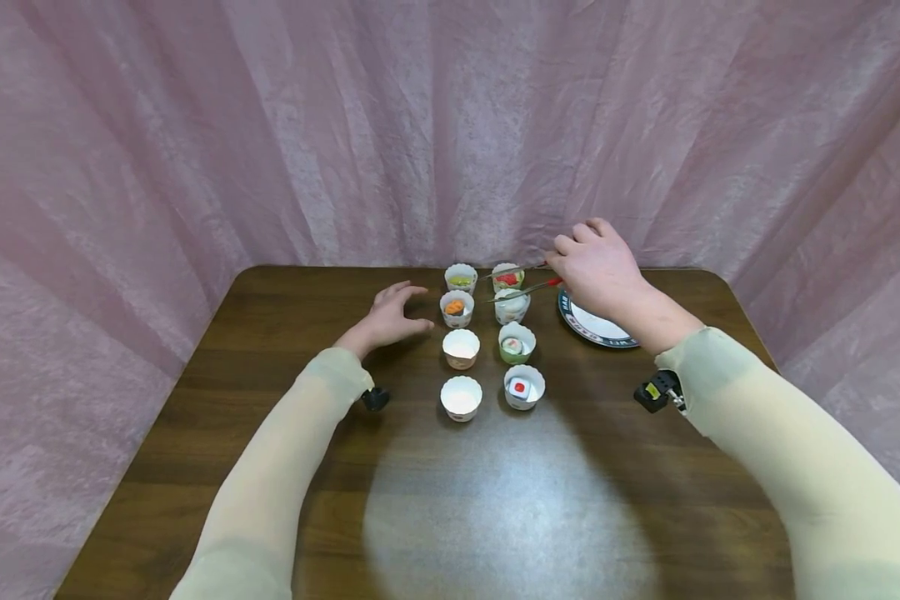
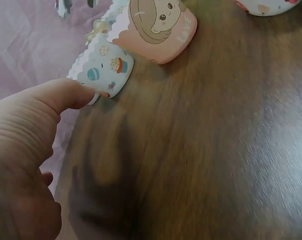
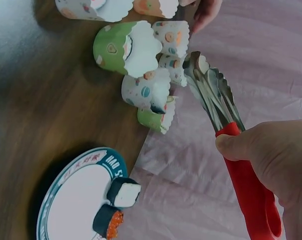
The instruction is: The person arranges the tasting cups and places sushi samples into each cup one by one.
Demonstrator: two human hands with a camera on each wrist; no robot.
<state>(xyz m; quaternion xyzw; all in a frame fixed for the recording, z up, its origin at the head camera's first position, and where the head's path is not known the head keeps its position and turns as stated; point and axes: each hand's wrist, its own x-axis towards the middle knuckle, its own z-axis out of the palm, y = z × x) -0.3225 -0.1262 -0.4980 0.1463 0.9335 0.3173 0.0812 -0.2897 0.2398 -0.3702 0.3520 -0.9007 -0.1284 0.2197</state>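
Observation:
My right hand [image 1: 596, 265] grips metal tongs with red handles [image 3: 247, 187], the thumb lying along one handle. Their two arms stand apart over the far cups of the right column. Below them are a cup with red toy sushi [image 1: 507, 279] and a white-filled cup [image 1: 512, 307]. My left hand [image 1: 392, 318] holds nothing, thumb and fingers spread, left of the cups. It is nearest the cup with an orange-topped sushi piece [image 1: 455, 308]; in the left wrist view the thumb [image 2: 73, 95] overlaps a patterned white cup [image 2: 108, 72].
Behind is a cup with yellow-green filling [image 1: 461, 282]. Nearer stand two empty cups, one peach [image 1: 461, 360] and one white [image 1: 461, 410], a green cup [image 1: 517, 354], and a cup with a red-dotted piece [image 1: 522, 392]. A rimmed plate [image 3: 58, 192] at right bears two sushi pieces. Pink curtains border the table.

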